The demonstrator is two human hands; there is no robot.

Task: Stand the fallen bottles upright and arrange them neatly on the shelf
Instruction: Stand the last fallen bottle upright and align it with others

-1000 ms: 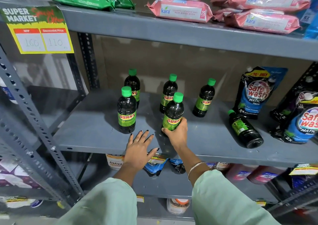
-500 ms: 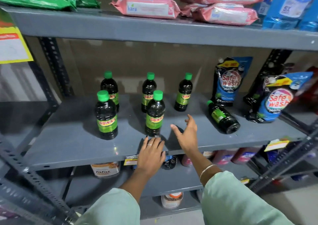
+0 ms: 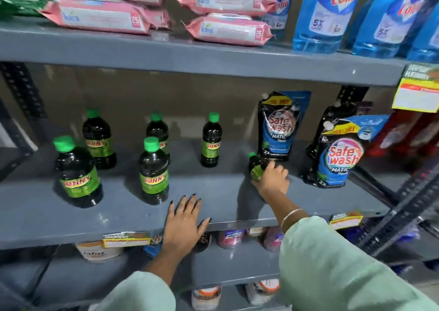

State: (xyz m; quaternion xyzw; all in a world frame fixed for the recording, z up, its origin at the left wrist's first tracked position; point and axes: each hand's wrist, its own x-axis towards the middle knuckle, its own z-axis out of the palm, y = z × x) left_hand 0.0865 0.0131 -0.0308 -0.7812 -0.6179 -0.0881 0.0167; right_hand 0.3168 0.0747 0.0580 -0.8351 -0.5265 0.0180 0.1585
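Several dark Sunny bottles with green caps stand upright on the grey middle shelf point(image 3: 47, 218): a front left bottle point(image 3: 77, 175), a front middle bottle point(image 3: 154, 175), and behind them a back left bottle point(image 3: 97, 140), a back middle bottle point(image 3: 158, 132) and a back right bottle point(image 3: 210, 142). One more bottle point(image 3: 256, 165) lies tipped on its side at the right, cap pointing back left. My right hand point(image 3: 273, 178) is closed over its body. My left hand point(image 3: 184, 222) rests flat on the shelf's front edge, fingers spread.
Two Safewash pouches point(image 3: 281, 125) point(image 3: 339, 154) stand right behind and right of the fallen bottle. Pink wipe packs point(image 3: 228, 29) and blue Colin pouches point(image 3: 325, 13) fill the shelf above. Jars and packs sit on the lower shelf point(image 3: 232, 265). A slanted metal upright point(image 3: 408, 206) crosses at right.
My right hand let go of the front middle bottle, moved right across the shelf and closed on the fallen bottle. The view shifted right. My left hand stayed on the shelf edge.
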